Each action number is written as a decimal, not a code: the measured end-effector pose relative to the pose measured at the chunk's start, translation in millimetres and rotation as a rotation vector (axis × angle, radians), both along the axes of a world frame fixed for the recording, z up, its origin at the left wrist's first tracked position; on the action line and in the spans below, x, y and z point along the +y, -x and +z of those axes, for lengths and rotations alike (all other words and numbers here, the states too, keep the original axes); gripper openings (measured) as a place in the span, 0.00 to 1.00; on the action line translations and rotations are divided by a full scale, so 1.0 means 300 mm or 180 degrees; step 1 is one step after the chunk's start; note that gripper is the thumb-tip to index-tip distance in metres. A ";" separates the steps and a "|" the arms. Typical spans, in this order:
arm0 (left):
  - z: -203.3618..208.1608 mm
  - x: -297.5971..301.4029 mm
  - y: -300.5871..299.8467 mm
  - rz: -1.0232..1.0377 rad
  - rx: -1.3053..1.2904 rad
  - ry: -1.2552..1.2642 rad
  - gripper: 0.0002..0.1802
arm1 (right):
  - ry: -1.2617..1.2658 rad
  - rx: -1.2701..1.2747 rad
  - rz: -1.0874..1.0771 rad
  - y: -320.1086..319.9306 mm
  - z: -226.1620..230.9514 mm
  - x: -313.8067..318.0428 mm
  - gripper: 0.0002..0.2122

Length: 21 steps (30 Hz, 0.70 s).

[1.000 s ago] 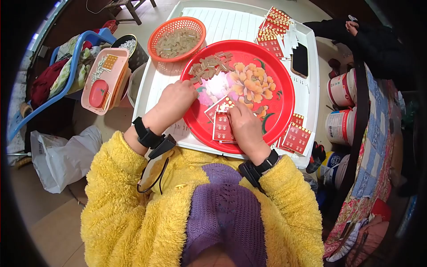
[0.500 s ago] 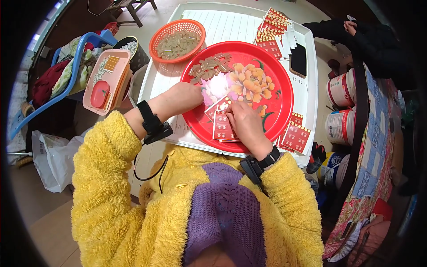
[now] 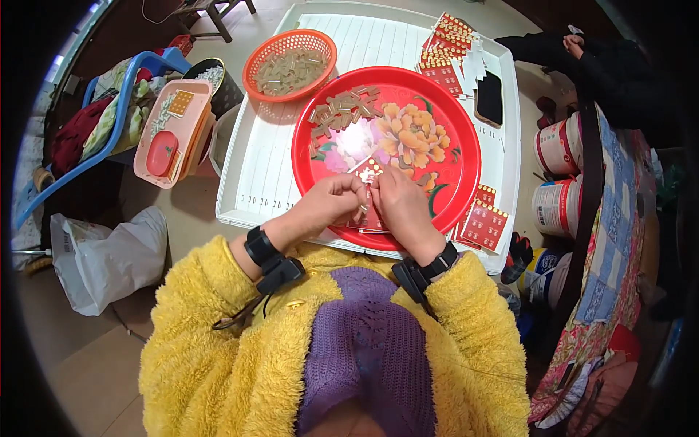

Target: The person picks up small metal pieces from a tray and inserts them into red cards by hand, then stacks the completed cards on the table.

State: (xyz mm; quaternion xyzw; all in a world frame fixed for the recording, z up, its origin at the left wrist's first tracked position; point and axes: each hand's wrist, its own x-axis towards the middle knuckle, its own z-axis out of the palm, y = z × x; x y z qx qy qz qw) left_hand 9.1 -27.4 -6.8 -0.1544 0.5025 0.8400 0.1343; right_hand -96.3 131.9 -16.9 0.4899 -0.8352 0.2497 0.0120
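Note:
Over the near part of a round red tray (image 3: 472,156) with a flower print, my two hands are close together. A red card (image 3: 373,221) with gold-coloured dots along its top lies under them, and my right hand (image 3: 402,204) grips its right side with closed fingers. My left hand (image 3: 333,202) is pinched over the card's left side; a small pale tube-like piece (image 3: 363,208) shows at its fingertips. Loose short tube-like pieces (image 3: 342,111) are heaped in the tray's far left part. The fingers cover much of the card.
An orange basket (image 3: 290,36) of similar pieces stands far left on the white table (image 3: 255,153). Red cards (image 3: 483,224) lie at the near right, more cards (image 3: 445,54) at the far right, beside a dark phone (image 3: 488,100). Another person's hands (image 3: 574,46) show at upper right.
My left hand has come from the heap of pieces at the tray's left back toward me and right, to the card. My right hand has stayed almost in place on the card.

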 end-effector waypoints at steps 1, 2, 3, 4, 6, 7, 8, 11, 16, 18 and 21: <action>0.000 0.005 0.002 -0.0004 0.0004 -0.0008 0.06 | 0.0128 -0.0131 0.0024 0.001 0.005 0.005 0.06; 0.001 0.009 0.003 0.0207 -0.0082 -0.0210 0.06 | 0.0257 -0.0261 0.0048 0.003 0.011 0.012 0.06; 0.005 0.012 0.005 0.0416 -0.0167 -0.0412 0.06 | 0.0387 -0.0391 0.0070 0.006 0.014 0.019 0.06; 0.007 0.016 0.009 0.0623 -0.0253 -0.0613 0.07 | 0.0381 -0.0386 0.0062 0.009 0.016 0.030 0.06; 0.004 0.022 0.015 0.0701 -0.0327 -0.0750 0.07 | 0.0455 -0.1494 -0.0047 0.019 0.021 0.045 0.06; 0.000 0.025 0.018 0.0765 -0.0407 -0.0890 0.07 | 0.0488 -0.2048 -0.0105 0.022 0.023 0.047 0.06; -0.004 0.026 0.021 0.0827 -0.0487 -0.1031 0.08 | 0.0490 -0.2047 -0.0101 0.025 0.023 0.046 0.06; -0.018 0.027 0.024 0.0861 -0.0541 -0.1169 0.07 | 0.0643 -0.3318 0.0027 0.032 0.038 0.047 0.05; -0.022 0.024 0.023 0.0706 -0.0526 -0.1351 0.07 | 0.0446 -0.3457 -0.0033 0.017 0.052 0.043 0.04; -0.017 0.025 0.025 0.0693 -0.0540 -0.1350 0.07 | 0.0482 -0.3328 -0.0016 0.020 0.043 0.044 0.05; -0.010 0.025 0.024 0.0682 -0.0566 -0.1347 0.07 | 0.0479 -0.3260 -0.0014 0.017 0.047 0.041 0.05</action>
